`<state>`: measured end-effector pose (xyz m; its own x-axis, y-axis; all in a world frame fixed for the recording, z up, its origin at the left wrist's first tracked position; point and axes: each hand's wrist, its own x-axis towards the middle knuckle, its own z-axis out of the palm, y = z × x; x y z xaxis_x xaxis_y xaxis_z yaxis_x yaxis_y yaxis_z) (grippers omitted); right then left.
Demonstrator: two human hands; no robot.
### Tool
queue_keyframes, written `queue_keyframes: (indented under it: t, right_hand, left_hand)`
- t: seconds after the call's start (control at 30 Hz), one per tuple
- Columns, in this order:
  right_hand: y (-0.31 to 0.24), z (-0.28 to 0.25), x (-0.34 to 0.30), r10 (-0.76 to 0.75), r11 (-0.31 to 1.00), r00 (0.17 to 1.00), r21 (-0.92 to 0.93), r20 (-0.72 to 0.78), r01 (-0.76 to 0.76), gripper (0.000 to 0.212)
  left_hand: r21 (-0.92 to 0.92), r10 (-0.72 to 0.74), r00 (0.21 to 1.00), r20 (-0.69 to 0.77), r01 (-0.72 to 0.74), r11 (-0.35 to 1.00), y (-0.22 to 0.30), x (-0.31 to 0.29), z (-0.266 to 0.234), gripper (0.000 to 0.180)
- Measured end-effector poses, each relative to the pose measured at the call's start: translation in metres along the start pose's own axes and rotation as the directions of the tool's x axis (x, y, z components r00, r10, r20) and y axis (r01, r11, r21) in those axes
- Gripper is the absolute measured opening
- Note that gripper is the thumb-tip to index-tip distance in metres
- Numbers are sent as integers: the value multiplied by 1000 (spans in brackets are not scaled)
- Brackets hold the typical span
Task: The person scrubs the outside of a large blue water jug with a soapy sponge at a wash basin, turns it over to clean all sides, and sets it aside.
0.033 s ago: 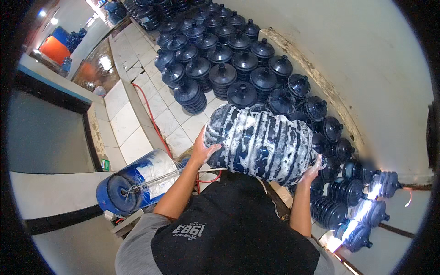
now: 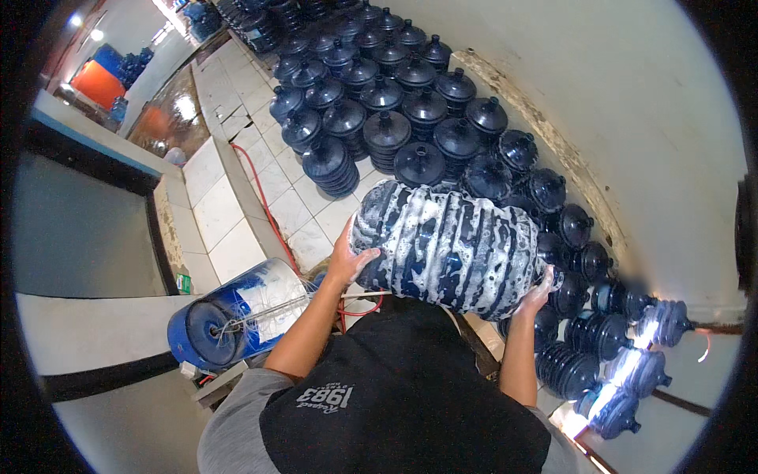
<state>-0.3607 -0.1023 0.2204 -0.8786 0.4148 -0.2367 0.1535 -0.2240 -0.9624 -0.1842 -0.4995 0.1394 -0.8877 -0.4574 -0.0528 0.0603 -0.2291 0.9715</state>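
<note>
A large ribbed blue water jug (image 2: 446, 246), coated with white soap foam, lies sideways between my two hands in front of my chest. Its rounded base is on the left and its neck end on the right. My left hand (image 2: 350, 257) is wrapped round the base edge, thumb on the foamy side. At the neck end, my right hand (image 2: 538, 291) grips the jug, with foam on its fingers. The underside of the jug and some of my fingers are hidden.
Several blue water jugs (image 2: 384, 130) stand in rows on the tiled floor beyond, running along a worn ledge (image 2: 545, 130) down to the right. At left lies a blue drum (image 2: 264, 332) with strings and a rod across it. A red hose (image 2: 267, 207) crosses the tiles.
</note>
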Motion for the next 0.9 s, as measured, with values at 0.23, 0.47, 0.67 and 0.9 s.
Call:
queue_keyframes:
  t: [0.23,0.47,0.67,0.9]
  right_hand:
    - [-21,59,-17,64,998,990,-11,124,-63,59]
    - [-54,34,37,51,997,921,-73,387,-24,39]
    - [-72,22,78,-99,945,798,-195,595,262,35]
    - [-44,19,116,-38,769,728,-445,685,459,54]
  left_hand:
    - [171,69,973,-221,-31,985,24,-11,3,64]
    - [298,65,848,-526,112,948,10,-36,56,51]
    - [169,-148,779,-610,310,936,-49,-29,61,52]
    - [251,-214,715,-666,485,838,-190,17,85,64]
